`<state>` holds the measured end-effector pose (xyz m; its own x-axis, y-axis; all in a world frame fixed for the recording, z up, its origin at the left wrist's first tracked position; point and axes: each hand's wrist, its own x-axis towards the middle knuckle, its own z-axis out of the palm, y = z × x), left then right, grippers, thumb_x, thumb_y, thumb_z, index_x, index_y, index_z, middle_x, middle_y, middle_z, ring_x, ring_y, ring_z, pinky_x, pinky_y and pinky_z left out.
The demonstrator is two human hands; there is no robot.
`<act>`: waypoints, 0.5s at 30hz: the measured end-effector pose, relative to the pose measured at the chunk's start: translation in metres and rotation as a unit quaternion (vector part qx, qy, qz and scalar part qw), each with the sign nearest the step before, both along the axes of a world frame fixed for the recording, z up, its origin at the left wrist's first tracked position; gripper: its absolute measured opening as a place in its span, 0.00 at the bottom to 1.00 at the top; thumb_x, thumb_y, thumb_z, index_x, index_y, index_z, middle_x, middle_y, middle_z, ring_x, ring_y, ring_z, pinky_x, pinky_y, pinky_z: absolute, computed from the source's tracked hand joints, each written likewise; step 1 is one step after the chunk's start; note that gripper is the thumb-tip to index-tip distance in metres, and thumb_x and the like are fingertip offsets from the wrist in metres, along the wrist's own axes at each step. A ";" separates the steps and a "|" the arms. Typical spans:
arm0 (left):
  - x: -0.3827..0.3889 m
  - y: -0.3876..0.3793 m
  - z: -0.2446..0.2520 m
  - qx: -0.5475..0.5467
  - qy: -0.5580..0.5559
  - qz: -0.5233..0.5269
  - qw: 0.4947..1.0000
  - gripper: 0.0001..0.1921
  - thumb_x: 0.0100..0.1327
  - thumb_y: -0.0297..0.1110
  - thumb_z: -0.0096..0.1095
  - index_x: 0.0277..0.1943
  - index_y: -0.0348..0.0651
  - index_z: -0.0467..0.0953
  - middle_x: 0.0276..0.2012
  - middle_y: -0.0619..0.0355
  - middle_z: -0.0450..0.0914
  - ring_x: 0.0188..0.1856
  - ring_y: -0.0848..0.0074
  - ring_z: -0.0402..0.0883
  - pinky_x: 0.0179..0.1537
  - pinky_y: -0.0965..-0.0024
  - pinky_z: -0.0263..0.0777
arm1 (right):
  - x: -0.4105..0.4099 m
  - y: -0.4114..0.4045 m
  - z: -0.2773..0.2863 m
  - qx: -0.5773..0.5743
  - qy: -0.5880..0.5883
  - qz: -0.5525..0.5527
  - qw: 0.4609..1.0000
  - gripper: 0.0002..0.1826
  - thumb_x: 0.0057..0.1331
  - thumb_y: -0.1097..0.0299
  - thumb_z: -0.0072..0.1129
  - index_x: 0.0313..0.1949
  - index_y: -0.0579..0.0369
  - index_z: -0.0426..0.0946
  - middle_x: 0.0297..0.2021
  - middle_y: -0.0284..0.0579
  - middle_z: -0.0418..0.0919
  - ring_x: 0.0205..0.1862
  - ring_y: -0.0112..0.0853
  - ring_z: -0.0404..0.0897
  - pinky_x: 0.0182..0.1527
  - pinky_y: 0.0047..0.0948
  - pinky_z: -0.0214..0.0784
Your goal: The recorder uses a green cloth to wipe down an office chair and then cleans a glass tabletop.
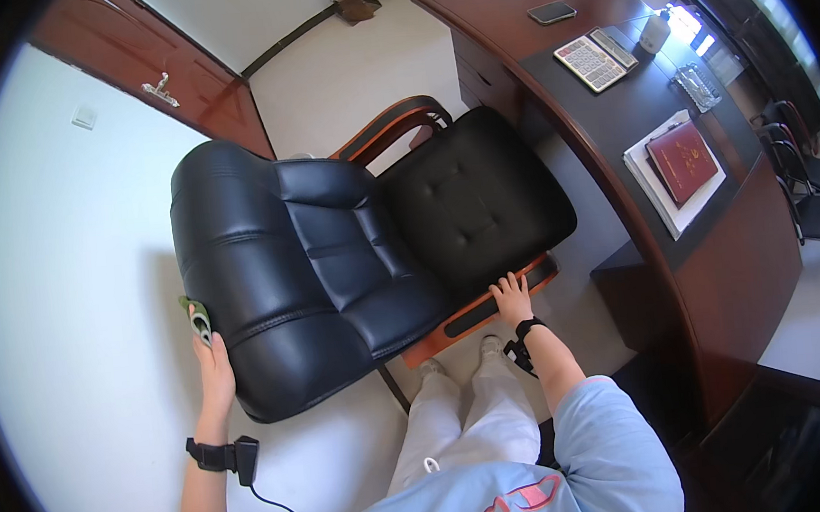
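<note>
A black leather office chair (pixel 295 242) stands before me, its backrest to the left and its tufted seat (pixel 477 194) toward the desk. My left hand (pixel 214 366) is at the outer edge of the backrest, holding a folded green cloth (pixel 199 324) against its rear side. With fingers spread, my right hand (pixel 513 300) rests on the near armrest (pixel 471 317), which is wood with a black pad. Nothing shows in its grasp. Across the seat is the far armrest (pixel 390 125).
A wooden desk (pixel 740 290) curves along the right, bearing a calculator (pixel 596 61), a phone (pixel 551 12), a bottle (pixel 655 32), a glass ashtray (pixel 698 87) and a red book (pixel 685 160) on papers. A white wall (pixel 62 280) and door (pixel 189 50) are left; a broom (pixel 352 7) stands beyond.
</note>
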<state>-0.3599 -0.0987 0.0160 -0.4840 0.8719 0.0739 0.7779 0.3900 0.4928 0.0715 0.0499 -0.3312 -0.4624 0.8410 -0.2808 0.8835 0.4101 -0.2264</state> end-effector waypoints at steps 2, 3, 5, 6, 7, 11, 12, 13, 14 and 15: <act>0.017 0.001 0.008 -0.001 -0.012 0.007 1.000 0.26 0.69 0.37 0.34 0.66 0.35 0.44 0.67 0.47 0.45 0.68 0.60 0.43 0.66 0.65 0.37 | 0.012 -0.005 0.005 0.005 0.004 -0.001 1.000 0.38 0.40 0.60 0.71 0.54 0.42 0.66 0.54 0.40 0.63 0.64 0.41 0.52 0.64 0.52 0.39; 0.025 0.001 0.013 0.001 -0.022 0.019 1.000 0.26 0.69 0.37 0.34 0.66 0.35 0.43 0.67 0.46 0.45 0.68 0.60 0.43 0.66 0.65 0.36 | 0.020 -0.007 0.006 0.012 0.009 0.002 1.000 0.40 0.38 0.59 0.72 0.53 0.43 0.66 0.54 0.41 0.63 0.64 0.43 0.51 0.64 0.53 0.40; 0.035 0.005 0.025 -0.002 -0.019 -0.006 1.000 0.27 0.69 0.37 0.33 0.66 0.34 0.43 0.67 0.46 0.45 0.68 0.60 0.43 0.66 0.64 0.36 | 0.028 -0.011 0.017 0.008 0.000 -0.004 1.000 0.40 0.37 0.60 0.72 0.54 0.43 0.66 0.54 0.41 0.63 0.65 0.43 0.51 0.64 0.53 0.40; 0.048 0.006 0.032 -0.009 -0.034 -0.005 0.999 0.27 0.69 0.37 0.33 0.66 0.33 0.43 0.67 0.46 0.44 0.68 0.60 0.43 0.66 0.64 0.36 | 0.034 -0.013 0.020 -0.002 -0.004 -0.004 1.000 0.40 0.38 0.61 0.72 0.54 0.43 0.65 0.54 0.42 0.62 0.65 0.43 0.51 0.64 0.53 0.40; 0.054 0.006 0.037 -0.015 -0.048 -0.003 0.999 0.27 0.69 0.38 0.33 0.66 0.33 0.43 0.67 0.46 0.44 0.68 0.59 0.43 0.66 0.63 0.36 | 0.040 -0.015 0.025 -0.012 -0.007 -0.005 1.000 0.40 0.38 0.61 0.72 0.54 0.43 0.65 0.55 0.42 0.62 0.65 0.43 0.51 0.64 0.53 0.40; 0.058 0.001 0.044 -0.015 -0.053 -0.010 0.998 0.28 0.69 0.40 0.33 0.66 0.33 0.42 0.66 0.45 0.44 0.68 0.59 0.43 0.66 0.63 0.36 | 0.047 -0.024 0.037 -0.029 -0.035 -0.020 0.999 0.35 0.43 0.64 0.69 0.53 0.42 0.66 0.57 0.40 0.61 0.66 0.41 0.49 0.65 0.51 0.38; 0.061 0.000 0.043 -0.026 -0.054 -0.006 0.998 0.28 0.69 0.41 0.33 0.66 0.32 0.42 0.66 0.44 0.44 0.68 0.58 0.42 0.66 0.62 0.35 | 0.049 -0.025 0.039 -0.013 -0.043 -0.025 0.999 0.32 0.46 0.66 0.66 0.53 0.42 0.67 0.57 0.40 0.61 0.66 0.40 0.49 0.65 0.51 0.38; 0.066 -0.001 0.043 -0.026 -0.054 -0.007 0.998 0.28 0.69 0.41 0.33 0.66 0.32 0.42 0.66 0.44 0.44 0.68 0.58 0.42 0.66 0.62 0.35 | 0.050 -0.025 0.040 0.002 -0.050 -0.030 0.998 0.30 0.48 0.67 0.63 0.53 0.42 0.67 0.58 0.41 0.61 0.67 0.40 0.48 0.65 0.50 0.38; 0.072 -0.002 0.046 -0.024 -0.041 -0.022 0.999 0.29 0.69 0.41 0.33 0.66 0.32 0.42 0.66 0.44 0.43 0.68 0.58 0.42 0.66 0.61 0.35 | 0.053 -0.024 0.042 -0.024 -0.055 -0.035 0.998 0.24 0.55 0.70 0.54 0.53 0.43 0.67 0.59 0.42 0.60 0.67 0.40 0.48 0.65 0.48 0.40; 0.078 0.001 0.049 -0.024 -0.031 -0.040 0.998 0.29 0.69 0.41 0.34 0.66 0.32 0.42 0.66 0.44 0.43 0.68 0.57 0.42 0.66 0.60 0.35 | 0.057 -0.026 0.041 -0.027 -0.058 -0.038 0.997 0.24 0.55 0.70 0.54 0.53 0.43 0.67 0.59 0.42 0.60 0.67 0.40 0.48 0.65 0.48 0.40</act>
<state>-0.2818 -0.0981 0.0651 -0.4156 0.9095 0.0038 0.7756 0.3522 0.5239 0.1287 0.0240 -0.2906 -0.3596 0.8544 -0.3752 0.9331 0.3307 -0.1411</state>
